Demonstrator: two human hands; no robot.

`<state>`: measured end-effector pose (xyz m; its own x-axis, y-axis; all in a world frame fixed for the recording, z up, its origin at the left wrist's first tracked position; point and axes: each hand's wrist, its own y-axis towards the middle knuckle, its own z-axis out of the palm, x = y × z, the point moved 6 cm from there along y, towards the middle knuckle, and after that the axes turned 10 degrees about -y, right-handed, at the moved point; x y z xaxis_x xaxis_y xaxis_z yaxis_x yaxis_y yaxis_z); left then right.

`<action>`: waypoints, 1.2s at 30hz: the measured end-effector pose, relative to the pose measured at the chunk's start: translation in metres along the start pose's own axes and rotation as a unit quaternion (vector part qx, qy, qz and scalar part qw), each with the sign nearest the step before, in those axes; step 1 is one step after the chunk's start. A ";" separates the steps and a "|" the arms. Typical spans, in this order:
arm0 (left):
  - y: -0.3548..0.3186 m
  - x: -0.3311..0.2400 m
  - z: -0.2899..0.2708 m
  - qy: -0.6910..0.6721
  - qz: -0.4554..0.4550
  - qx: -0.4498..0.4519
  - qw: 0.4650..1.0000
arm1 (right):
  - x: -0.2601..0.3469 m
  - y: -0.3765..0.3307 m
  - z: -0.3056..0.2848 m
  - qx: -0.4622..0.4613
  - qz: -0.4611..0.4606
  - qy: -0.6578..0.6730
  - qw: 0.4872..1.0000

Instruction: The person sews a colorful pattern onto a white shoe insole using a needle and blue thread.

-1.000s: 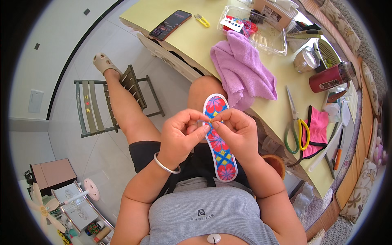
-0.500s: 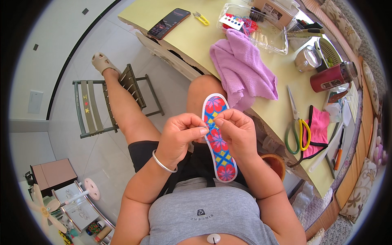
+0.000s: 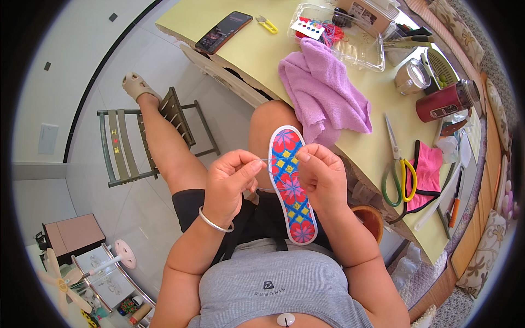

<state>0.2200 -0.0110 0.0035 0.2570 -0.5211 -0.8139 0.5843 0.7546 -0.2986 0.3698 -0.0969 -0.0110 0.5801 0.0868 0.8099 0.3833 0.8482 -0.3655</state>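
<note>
A colourful embroidered insole (image 3: 290, 186), blue with red flowers and yellow squares, lies along my lap, toe end pointing away from me. My right hand (image 3: 322, 176) grips its right edge, fingers curled over it. My left hand (image 3: 229, 183) sits just left of the insole, thumb and fingers pinched on a thin thread (image 3: 264, 160) that runs across to the insole. A silver bangle circles my left wrist. No needle can be made out.
A yellow table (image 3: 257, 52) lies ahead and to the right, holding a purple cloth (image 3: 326, 94), scissors (image 3: 398, 170), a phone (image 3: 223, 31), a clear plastic box (image 3: 350, 38), a red flask (image 3: 447, 100) and pink fabric (image 3: 427, 174). A small folding stool (image 3: 136, 139) stands on the left.
My hands have drawn slightly apart: the left hand moved left, pulling the thread out from the insole. The insole and right hand stayed nearly in place.
</note>
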 end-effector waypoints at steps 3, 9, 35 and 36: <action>0.000 -0.003 -0.007 -0.058 0.017 0.016 0.998 | -0.001 0.002 -0.003 0.002 -0.008 -0.001 1.000; -0.027 -0.034 -0.006 -0.017 0.126 0.117 0.985 | 0.002 0.000 -0.025 -0.011 -0.026 0.027 0.999; -0.007 0.027 -0.059 -0.277 0.006 -0.019 0.961 | 0.098 -0.084 -0.198 -0.056 -0.272 0.144 0.950; -0.002 0.017 -0.089 -0.293 0.050 -0.030 0.954 | 0.105 -0.090 -0.215 -0.078 -0.274 0.158 0.946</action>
<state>0.1549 0.0135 -0.0541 0.7055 -0.5660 -0.4264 0.4937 0.8242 -0.2772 0.5509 -0.2767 0.0085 0.4408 -0.5239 0.7289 0.7749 0.6319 -0.0143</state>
